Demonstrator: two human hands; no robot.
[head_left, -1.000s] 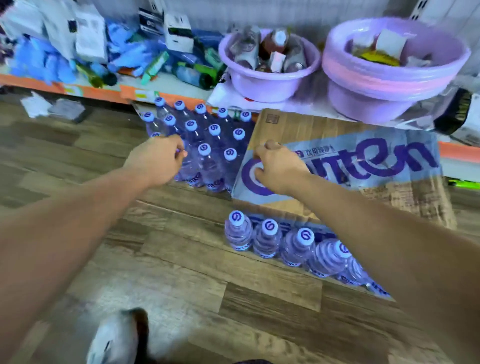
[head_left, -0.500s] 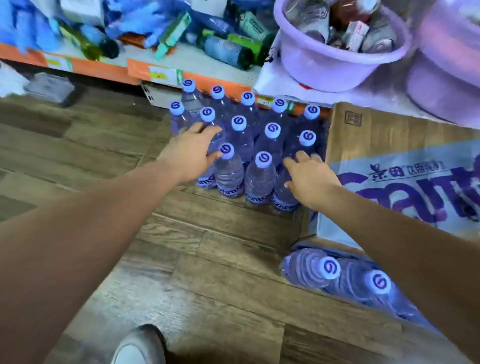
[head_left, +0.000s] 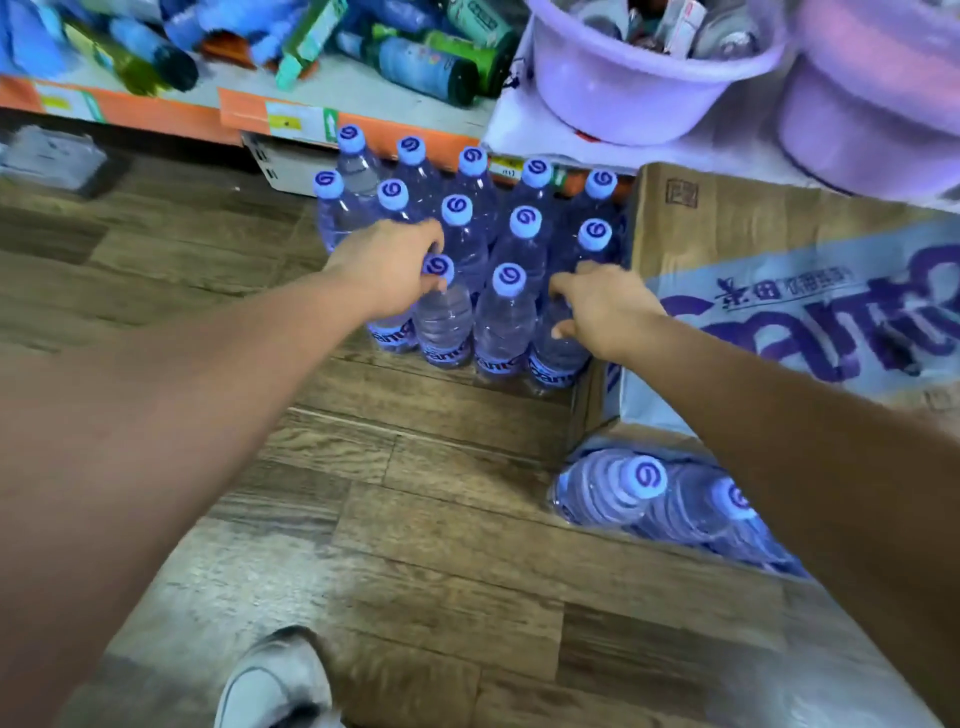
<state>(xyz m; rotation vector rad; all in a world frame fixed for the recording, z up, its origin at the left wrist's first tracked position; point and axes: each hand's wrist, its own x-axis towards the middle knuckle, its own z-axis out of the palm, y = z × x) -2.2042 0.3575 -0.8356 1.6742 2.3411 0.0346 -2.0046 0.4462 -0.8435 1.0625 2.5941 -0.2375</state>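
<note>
A block of clear water bottles (head_left: 506, 322) with pale blue caps stands on the wooden floor against the shelf base. My left hand (head_left: 387, 270) lies over the front-left corner bottle, fingers curled round its top, which is hidden. My right hand (head_left: 605, 306) grips the front-right corner bottle (head_left: 553, 353) around its neck, thumb on the near side. Both arms reach forward from the bottom corners.
A cardboard box (head_left: 727, 223) with a purple-printed wrap stands right of the bottles, resting on another bottle pack (head_left: 613, 488). Two lilac basins (head_left: 649, 88) (head_left: 872, 119) sit on the low shelf (head_left: 156, 111) behind. My shoe (head_left: 275, 680) is at the bottom.
My right hand left the cardboard box and moved left onto the front-right bottle. My left hand shifted down to the front-left bottle. The view came closer to the bottles.
</note>
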